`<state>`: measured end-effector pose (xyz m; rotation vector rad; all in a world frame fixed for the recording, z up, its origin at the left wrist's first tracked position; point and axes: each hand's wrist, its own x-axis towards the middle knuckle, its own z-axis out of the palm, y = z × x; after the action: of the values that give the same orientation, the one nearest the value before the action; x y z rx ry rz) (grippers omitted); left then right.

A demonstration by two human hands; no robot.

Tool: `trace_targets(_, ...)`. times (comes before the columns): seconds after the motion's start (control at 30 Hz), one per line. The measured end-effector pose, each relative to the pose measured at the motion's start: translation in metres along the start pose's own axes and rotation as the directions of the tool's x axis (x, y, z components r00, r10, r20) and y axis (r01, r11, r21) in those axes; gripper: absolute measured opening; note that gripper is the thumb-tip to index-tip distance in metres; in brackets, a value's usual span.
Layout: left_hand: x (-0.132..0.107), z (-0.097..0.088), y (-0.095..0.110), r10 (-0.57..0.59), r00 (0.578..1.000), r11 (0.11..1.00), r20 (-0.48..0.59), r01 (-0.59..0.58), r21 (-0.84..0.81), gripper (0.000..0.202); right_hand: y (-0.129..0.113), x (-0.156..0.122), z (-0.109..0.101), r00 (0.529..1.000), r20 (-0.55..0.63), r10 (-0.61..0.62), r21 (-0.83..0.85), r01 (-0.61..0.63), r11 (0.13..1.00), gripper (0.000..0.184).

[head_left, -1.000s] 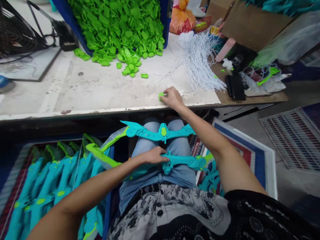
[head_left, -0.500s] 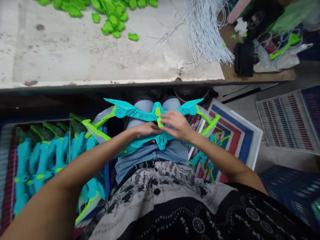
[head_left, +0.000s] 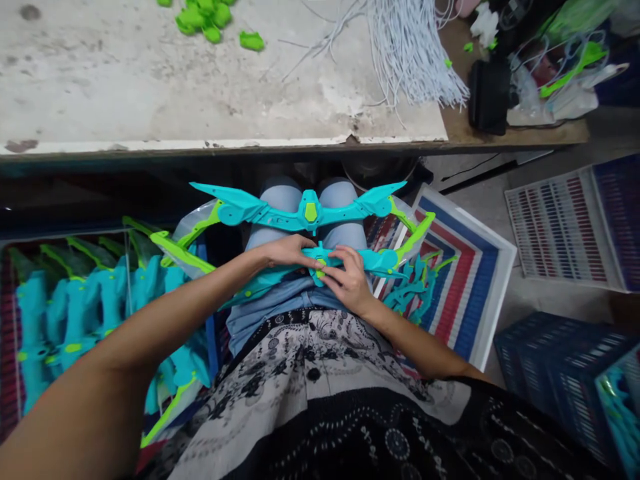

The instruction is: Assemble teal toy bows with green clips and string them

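Two teal toy bows with green tips lie across my lap. The far bow (head_left: 280,215) has a green piece in its middle. My left hand (head_left: 286,252) lies closed on the near bow (head_left: 385,261), left of its centre. Fingers of my right hand (head_left: 347,279) press a small green piece (head_left: 321,261) into the near bow's centre, and the hand hides most of that piece.
A worn white table (head_left: 150,87) stands in front, with loose green pieces (head_left: 210,17) and a bundle of white cords (head_left: 410,47). Finished teal bows (head_left: 75,313) fill a bin at my left. A striped tray (head_left: 465,280) sits at right, crates beyond.
My right hand came back from the table edge with a green piece and now presses it on the near bow. The view tilted down.
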<state>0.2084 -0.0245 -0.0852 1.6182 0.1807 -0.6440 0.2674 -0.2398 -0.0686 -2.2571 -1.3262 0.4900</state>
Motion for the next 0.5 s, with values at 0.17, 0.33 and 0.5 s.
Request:
trace_targets(0.17,0.001,0.004,0.001,-0.001,0.997,0.986,-0.077,0.014,0.167,0.049,-0.004,0.01,0.007,0.985,-0.033,0.168,0.017,-0.167,0.986,0.054)
trace_targets(0.33,-0.006,0.011,0.003,0.003,0.992,0.984,-0.129,0.021,0.18,0.052,0.0,0.017,-0.001,0.994,0.062,0.09,0.041,-0.093,0.995,0.062)
trace_targets(0.5,-0.04,0.037,0.012,0.212,0.948,0.869,-0.238,-0.072,0.489,0.046,0.012,0.067,-0.064,0.995,0.1,-0.019,0.278,-0.01,0.96,0.026)
